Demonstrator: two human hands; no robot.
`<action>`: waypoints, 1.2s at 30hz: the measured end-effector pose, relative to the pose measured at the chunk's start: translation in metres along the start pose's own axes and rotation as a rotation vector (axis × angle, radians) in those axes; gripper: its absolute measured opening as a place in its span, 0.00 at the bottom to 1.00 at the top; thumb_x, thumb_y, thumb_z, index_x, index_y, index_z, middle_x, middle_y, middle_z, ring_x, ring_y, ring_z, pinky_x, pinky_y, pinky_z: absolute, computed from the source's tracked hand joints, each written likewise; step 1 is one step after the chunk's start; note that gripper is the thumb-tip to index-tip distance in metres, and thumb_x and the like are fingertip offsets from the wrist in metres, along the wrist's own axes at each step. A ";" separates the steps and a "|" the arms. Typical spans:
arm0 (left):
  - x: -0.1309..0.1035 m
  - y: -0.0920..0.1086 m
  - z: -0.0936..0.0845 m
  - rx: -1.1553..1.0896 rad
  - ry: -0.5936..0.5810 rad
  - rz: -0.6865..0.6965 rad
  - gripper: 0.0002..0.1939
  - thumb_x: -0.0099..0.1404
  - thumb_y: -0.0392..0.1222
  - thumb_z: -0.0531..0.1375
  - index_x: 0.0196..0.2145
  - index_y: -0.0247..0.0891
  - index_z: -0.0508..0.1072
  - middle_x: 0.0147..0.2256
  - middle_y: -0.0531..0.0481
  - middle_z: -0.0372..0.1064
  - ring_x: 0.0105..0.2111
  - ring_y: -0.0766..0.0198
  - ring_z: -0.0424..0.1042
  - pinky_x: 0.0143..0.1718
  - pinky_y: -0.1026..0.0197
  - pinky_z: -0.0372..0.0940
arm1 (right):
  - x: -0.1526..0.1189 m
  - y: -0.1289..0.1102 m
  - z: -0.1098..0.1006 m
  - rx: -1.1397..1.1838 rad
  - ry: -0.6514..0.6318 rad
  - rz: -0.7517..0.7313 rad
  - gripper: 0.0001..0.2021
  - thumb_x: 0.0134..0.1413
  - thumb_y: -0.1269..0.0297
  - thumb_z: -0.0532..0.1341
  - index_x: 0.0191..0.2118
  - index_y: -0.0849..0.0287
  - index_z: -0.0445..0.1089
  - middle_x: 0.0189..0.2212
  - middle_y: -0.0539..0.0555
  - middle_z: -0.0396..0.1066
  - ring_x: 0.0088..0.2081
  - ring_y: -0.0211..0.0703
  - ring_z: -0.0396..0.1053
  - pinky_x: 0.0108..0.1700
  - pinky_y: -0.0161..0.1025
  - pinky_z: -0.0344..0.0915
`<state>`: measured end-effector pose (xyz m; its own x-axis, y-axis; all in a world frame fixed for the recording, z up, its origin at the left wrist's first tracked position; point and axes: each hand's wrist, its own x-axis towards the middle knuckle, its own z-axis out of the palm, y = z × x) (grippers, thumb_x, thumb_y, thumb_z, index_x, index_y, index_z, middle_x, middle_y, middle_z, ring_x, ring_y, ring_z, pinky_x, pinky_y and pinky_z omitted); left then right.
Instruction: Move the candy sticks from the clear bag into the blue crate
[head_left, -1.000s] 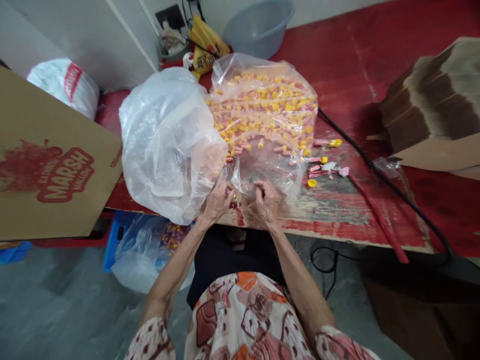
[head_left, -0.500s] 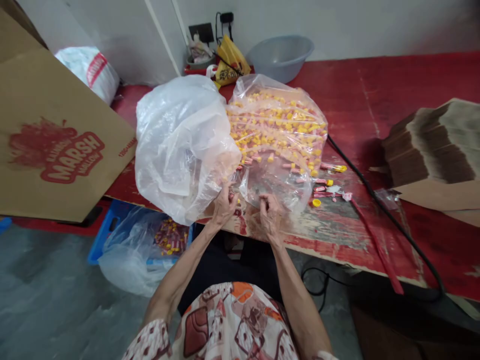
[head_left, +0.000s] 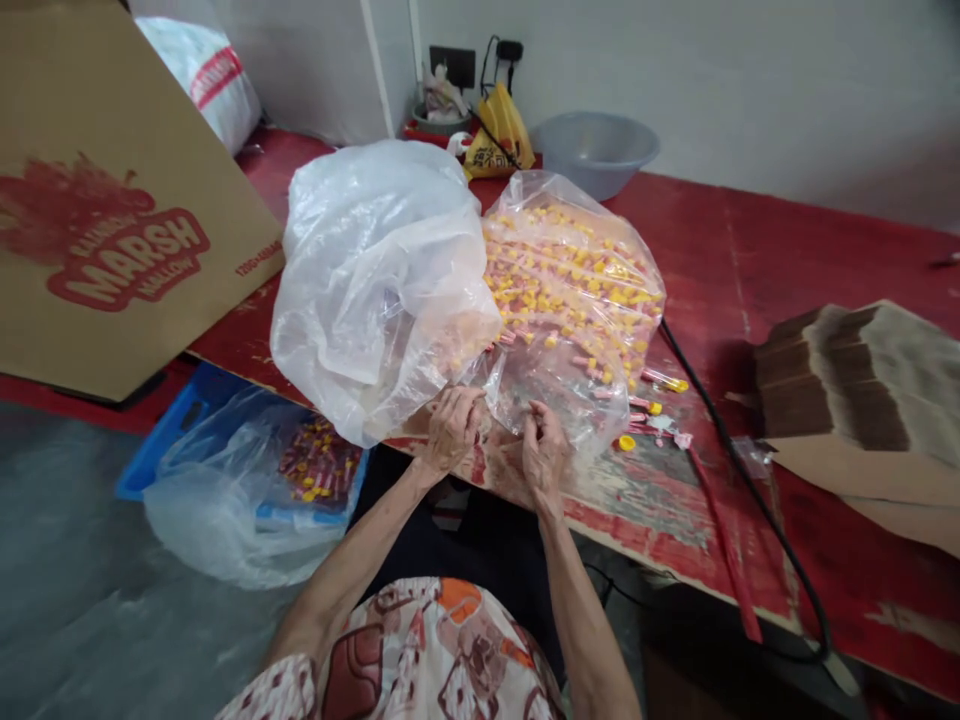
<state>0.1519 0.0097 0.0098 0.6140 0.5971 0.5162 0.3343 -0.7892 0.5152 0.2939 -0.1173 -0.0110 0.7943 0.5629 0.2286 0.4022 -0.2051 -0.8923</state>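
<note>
My left hand [head_left: 454, 430] is closed, its fingers curled at the table's front edge, against the lower right side of a big whitish plastic bag [head_left: 375, 270]. What lies under those fingers is hidden. To its right, my right hand [head_left: 545, 455] is also closed, thumb against the curled fingers, at the near edge of a clear plastic bag [head_left: 525, 385]. Whether it pinches the film or a small piece I cannot make out. Behind the hands, the clear bag spreads over many small pink tubes with yellow caps [head_left: 577, 270].
Loose tubes [head_left: 651, 405] and a yellow cap [head_left: 624, 443] lie right of the bag. A black cable [head_left: 720, 410] crosses the red table [head_left: 840, 240]. Stacked cardboard [head_left: 847, 390] stands right, a printed carton [head_left: 127, 230] left. Below is a blue crate [head_left: 169, 430]; behind, a basin [head_left: 596, 150].
The view has turned slightly. My left hand has drawn its fingers together and turned its back upward, while my right hand stays curled at the clear bag's near edge.
</note>
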 end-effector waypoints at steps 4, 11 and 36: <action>-0.003 -0.002 0.011 0.001 -0.042 0.032 0.19 0.80 0.37 0.52 0.58 0.39 0.80 0.50 0.39 0.82 0.50 0.51 0.81 0.56 0.48 0.75 | 0.036 0.011 0.007 -0.070 -0.005 -0.075 0.21 0.71 0.57 0.52 0.57 0.56 0.77 0.53 0.64 0.80 0.55 0.54 0.76 0.62 0.56 0.73; -0.002 -0.006 0.015 -0.044 -0.032 0.066 0.22 0.77 0.34 0.53 0.59 0.41 0.82 0.45 0.42 0.83 0.47 0.52 0.81 0.52 0.48 0.76 | 0.144 0.028 0.058 -0.183 0.011 -0.135 0.17 0.70 0.54 0.51 0.45 0.56 0.74 0.43 0.64 0.76 0.49 0.58 0.72 0.60 0.59 0.69; -0.002 0.000 0.009 -0.092 0.056 0.113 0.17 0.83 0.38 0.53 0.57 0.44 0.81 0.45 0.45 0.84 0.44 0.53 0.82 0.49 0.49 0.76 | 0.047 -0.025 0.043 -0.010 -0.100 -0.115 0.32 0.74 0.31 0.53 0.43 0.56 0.79 0.41 0.60 0.81 0.40 0.50 0.75 0.46 0.46 0.72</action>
<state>0.1572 0.0067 0.0024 0.6026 0.5143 0.6102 0.1971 -0.8369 0.5107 0.3018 -0.0512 0.0050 0.6939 0.6597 0.2886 0.4927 -0.1427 -0.8584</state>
